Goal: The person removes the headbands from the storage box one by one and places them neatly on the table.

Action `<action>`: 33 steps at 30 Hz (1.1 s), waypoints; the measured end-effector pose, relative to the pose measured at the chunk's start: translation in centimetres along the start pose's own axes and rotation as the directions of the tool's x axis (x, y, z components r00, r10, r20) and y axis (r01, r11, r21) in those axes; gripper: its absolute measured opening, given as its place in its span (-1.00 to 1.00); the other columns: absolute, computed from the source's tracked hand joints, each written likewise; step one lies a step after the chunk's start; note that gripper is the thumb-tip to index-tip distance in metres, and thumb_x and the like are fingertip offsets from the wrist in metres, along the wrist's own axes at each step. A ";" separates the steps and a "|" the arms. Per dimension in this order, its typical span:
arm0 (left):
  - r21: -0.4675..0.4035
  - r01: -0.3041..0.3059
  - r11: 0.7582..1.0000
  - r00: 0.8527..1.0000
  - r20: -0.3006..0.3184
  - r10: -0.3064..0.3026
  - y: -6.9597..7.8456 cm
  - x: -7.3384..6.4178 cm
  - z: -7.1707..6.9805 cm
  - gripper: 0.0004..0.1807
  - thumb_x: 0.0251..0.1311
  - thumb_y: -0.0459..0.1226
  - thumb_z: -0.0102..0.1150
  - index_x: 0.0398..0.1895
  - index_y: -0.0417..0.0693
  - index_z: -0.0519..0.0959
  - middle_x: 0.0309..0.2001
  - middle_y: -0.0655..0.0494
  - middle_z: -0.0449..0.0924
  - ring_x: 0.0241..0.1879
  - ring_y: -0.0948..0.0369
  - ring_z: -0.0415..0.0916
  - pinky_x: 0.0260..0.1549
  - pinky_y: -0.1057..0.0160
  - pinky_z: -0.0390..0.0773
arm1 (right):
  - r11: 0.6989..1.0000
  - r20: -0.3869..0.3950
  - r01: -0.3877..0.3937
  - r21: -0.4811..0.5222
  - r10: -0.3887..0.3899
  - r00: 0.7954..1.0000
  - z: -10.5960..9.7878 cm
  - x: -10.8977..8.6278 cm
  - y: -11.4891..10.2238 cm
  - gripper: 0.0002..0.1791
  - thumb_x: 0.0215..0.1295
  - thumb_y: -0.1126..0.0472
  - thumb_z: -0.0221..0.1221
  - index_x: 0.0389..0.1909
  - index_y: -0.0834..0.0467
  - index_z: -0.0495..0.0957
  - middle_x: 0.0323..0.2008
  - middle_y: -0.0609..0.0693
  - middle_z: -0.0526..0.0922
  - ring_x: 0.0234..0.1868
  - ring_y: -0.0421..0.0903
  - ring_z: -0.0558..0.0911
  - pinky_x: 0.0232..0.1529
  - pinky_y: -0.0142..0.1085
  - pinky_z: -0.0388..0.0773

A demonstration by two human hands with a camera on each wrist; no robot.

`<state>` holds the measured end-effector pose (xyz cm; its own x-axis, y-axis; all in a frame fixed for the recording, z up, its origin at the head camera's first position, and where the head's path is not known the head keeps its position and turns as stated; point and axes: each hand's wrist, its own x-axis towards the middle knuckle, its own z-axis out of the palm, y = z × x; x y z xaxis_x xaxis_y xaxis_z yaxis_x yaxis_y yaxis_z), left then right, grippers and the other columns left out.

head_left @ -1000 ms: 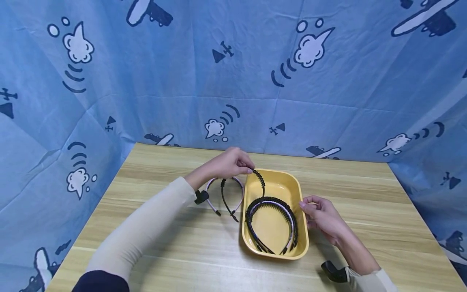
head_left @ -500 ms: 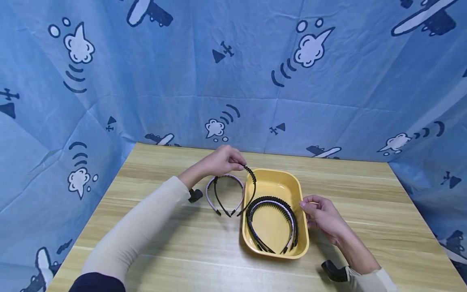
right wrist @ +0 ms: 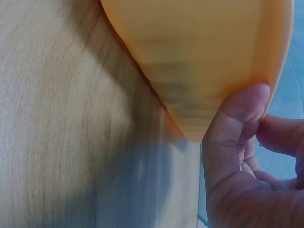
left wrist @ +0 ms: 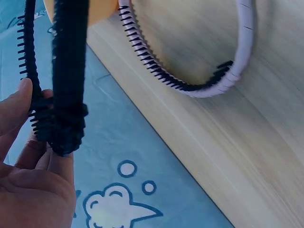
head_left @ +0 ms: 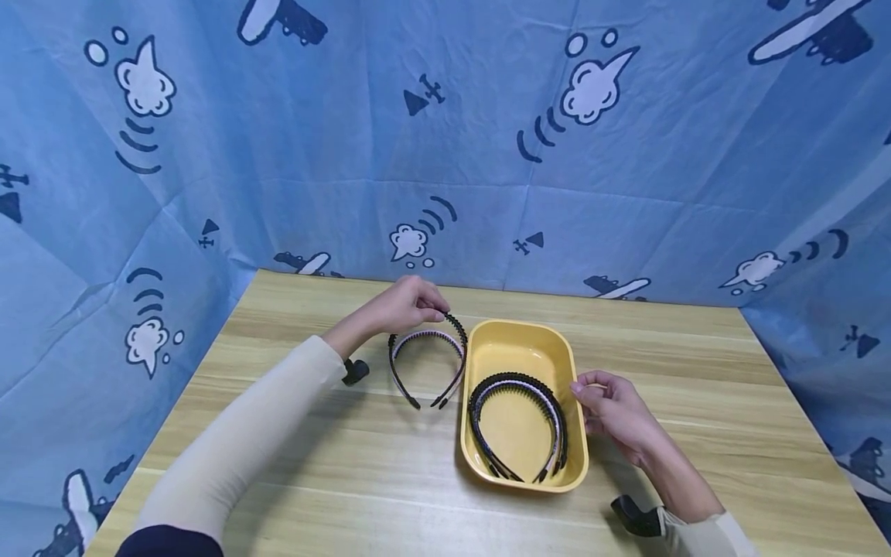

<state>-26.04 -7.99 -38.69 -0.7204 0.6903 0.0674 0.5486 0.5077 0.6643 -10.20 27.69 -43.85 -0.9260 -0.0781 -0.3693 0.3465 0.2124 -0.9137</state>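
My left hand (head_left: 407, 305) pinches a black toothed headband (head_left: 456, 329) by the top of its arch, left of the yellow tray (head_left: 468, 441). In the left wrist view the black headband (left wrist: 70, 57) hangs close to the camera between thumb and fingers. A lilac headband (head_left: 426, 333) lies on the table under it, and the two overlap in the head view. Inside the tray rest several nested headbands (head_left: 518, 379), black and lilac. My right hand (head_left: 612, 410) grips the tray's right rim, thumb and fingers at the edge in the right wrist view.
The wooden table (head_left: 334, 487) extends around the tray. A blue curtain (head_left: 445, 139) with printed planes and clouds hangs behind it and along both sides. Black wrist devices sit on both sleeves.
My left hand has moved left with the black headband, taking it from over the tray's left edge to above the lilac one. The right hand and tray stay put.
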 end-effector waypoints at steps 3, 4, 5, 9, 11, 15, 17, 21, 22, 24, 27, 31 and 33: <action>-0.004 0.009 1.000 1.000 0.001 -0.009 -0.4 -0.2 -0.1 -0.80 0.36 -0.38 0.32 -0.02 -0.24 0.79 0.03 -0.12 0.79 0.06 0.00 0.72 0.10 0.09 0.72 | 1.000 0.001 -0.005 0.000 0.005 1.000 0.0 0.0 0.0 -0.69 0.63 0.23 0.07 0.14 0.41 0.36 -0.43 -0.16 0.62 -0.44 -0.27 0.58 -0.43 -0.33 0.67; -0.006 0.012 1.000 1.000 0.000 -0.012 -0.6 -0.3 -0.1 -0.79 0.36 -0.38 0.32 -0.02 -0.24 0.79 0.03 -0.12 0.79 0.06 0.00 0.72 0.10 0.09 0.72 | 1.000 0.000 -0.006 0.000 0.006 1.000 0.0 0.0 0.0 -0.69 0.63 0.23 0.06 0.14 0.40 0.36 -0.43 -0.17 0.62 -0.45 -0.27 0.58 -0.43 -0.34 0.67; -0.007 0.013 1.000 1.000 -0.002 -0.013 -0.8 -0.4 -0.2 -0.79 0.37 -0.38 0.32 -0.01 -0.25 0.79 0.02 -0.12 0.79 0.05 0.01 0.72 0.08 0.09 0.72 | 1.000 0.002 -0.004 -0.001 0.004 1.000 0.0 0.0 0.0 -0.69 0.63 0.22 0.07 0.14 0.40 0.36 -0.44 -0.17 0.61 -0.45 -0.27 0.58 -0.43 -0.33 0.67; -0.012 0.032 0.999 0.999 -0.013 -0.032 -1.6 -0.8 -0.4 -0.80 0.37 -0.38 0.31 -0.02 -0.25 0.79 0.01 -0.11 0.79 0.00 0.02 0.72 0.00 0.12 0.72 | 1.000 0.000 -0.005 0.000 0.005 1.000 0.0 0.0 0.1 -0.70 0.63 0.22 0.07 0.13 0.38 0.37 -0.45 -0.17 0.60 -0.45 -0.27 0.57 -0.44 -0.33 0.66; -0.017 0.046 0.999 0.999 -0.018 -0.046 -2.0 -1.0 -0.6 -0.80 0.37 -0.39 0.31 -0.02 -0.25 0.79 0.02 -0.12 0.79 -0.01 0.02 0.72 -0.02 0.12 0.72 | 1.000 0.001 -0.002 0.000 0.002 1.000 0.0 0.0 0.0 -0.71 0.63 0.22 0.07 0.12 0.38 0.37 -0.45 -0.17 0.61 -0.45 -0.27 0.57 -0.44 -0.34 0.66; -0.025 0.068 0.997 0.997 -0.027 -0.069 -2.8 -1.4 -0.9 -0.80 0.37 -0.40 0.31 -0.02 -0.26 0.78 0.03 -0.15 0.78 0.03 -0.01 0.71 0.00 0.09 0.73 | 1.000 -0.003 -0.003 0.004 0.003 1.000 0.0 0.0 0.0 -0.71 0.63 0.23 0.07 0.12 0.39 0.37 -0.44 -0.17 0.62 -0.45 -0.27 0.58 -0.43 -0.33 0.67; -0.030 0.073 0.997 0.997 -0.035 -0.075 -3.2 -1.7 -1.0 -0.80 0.36 -0.42 0.31 -0.02 -0.27 0.78 0.03 -0.17 0.78 0.02 -0.02 0.71 0.01 0.06 0.73 | 1.000 0.000 -0.001 0.006 0.001 1.000 0.0 0.1 0.0 -0.71 0.63 0.23 0.06 0.12 0.39 0.37 -0.44 -0.17 0.62 -0.46 -0.27 0.59 -0.42 -0.33 0.68; -0.044 0.083 0.996 0.995 -0.049 -0.085 -4.0 -2.1 -1.1 -0.81 0.35 -0.43 0.31 -0.03 -0.31 0.78 0.00 -0.20 0.78 0.01 -0.04 0.72 0.01 0.04 0.73 | 1.000 0.008 0.005 0.016 -0.005 1.000 0.0 0.1 0.0 -0.71 0.63 0.23 0.07 0.11 0.38 0.37 -0.43 -0.17 0.63 -0.47 -0.26 0.60 -0.41 -0.32 0.68; -0.046 0.088 0.995 0.995 -0.051 -0.090 -4.1 -2.2 -1.1 -0.81 0.35 -0.43 0.32 -0.04 -0.31 0.78 0.00 -0.20 0.78 0.01 -0.04 0.72 0.00 0.04 0.73 | 1.000 0.013 0.008 0.016 -0.009 1.000 -0.1 0.1 0.0 -0.72 0.63 0.23 0.07 0.11 0.38 0.36 -0.43 -0.17 0.63 -0.47 -0.26 0.60 -0.41 -0.32 0.68; -0.053 0.097 0.994 0.994 -0.050 -0.100 -4.5 -2.3 -1.2 -0.80 0.36 -0.42 0.32 -0.02 -0.31 0.77 0.02 -0.20 0.78 0.03 -0.04 0.72 0.01 0.04 0.73 | 1.000 0.014 0.009 0.020 -0.009 1.000 -0.1 0.1 0.0 -0.73 0.63 0.23 0.07 0.11 0.37 0.37 -0.43 -0.17 0.64 -0.47 -0.26 0.60 -0.41 -0.32 0.68; -0.054 0.100 0.994 0.993 -0.053 -0.103 -4.9 -2.5 -1.3 -0.80 0.36 -0.42 0.32 -0.02 -0.32 0.77 0.02 -0.21 0.78 0.03 -0.05 0.71 0.02 0.03 0.72 | 1.000 0.012 0.007 0.022 -0.007 1.000 -0.1 0.1 0.0 -0.73 0.63 0.23 0.07 0.10 0.37 0.37 -0.43 -0.17 0.64 -0.48 -0.25 0.60 -0.41 -0.33 0.68; -0.051 0.106 0.993 0.992 -0.061 -0.109 -5.4 -2.9 -1.4 -0.81 0.34 -0.44 0.32 -0.04 -0.31 0.78 0.00 -0.21 0.78 0.02 -0.06 0.70 0.01 0.01 0.72 | 1.000 0.012 0.007 0.022 -0.007 1.000 0.0 0.0 -0.1 -0.72 0.63 0.23 0.06 0.11 0.38 0.36 -0.42 -0.17 0.63 -0.47 -0.24 0.61 -0.41 -0.32 0.69; -0.055 0.110 0.992 0.991 -0.063 -0.114 -5.7 -3.1 -1.5 -0.81 0.33 -0.45 0.33 -0.05 -0.31 0.78 0.00 -0.21 0.78 0.02 -0.06 0.70 0.01 0.01 0.72 | 1.000 0.014 0.005 0.021 -0.005 1.000 0.0 0.0 -0.1 -0.71 0.63 0.23 0.06 0.12 0.39 0.35 -0.42 -0.17 0.62 -0.47 -0.24 0.62 -0.41 -0.32 0.69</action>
<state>-27.60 -13.84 -41.56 -0.8036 0.5940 0.0384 0.4417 0.5519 0.7073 -10.26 27.63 -43.76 -0.9256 -0.0931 -0.3669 0.3450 0.1915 -0.9188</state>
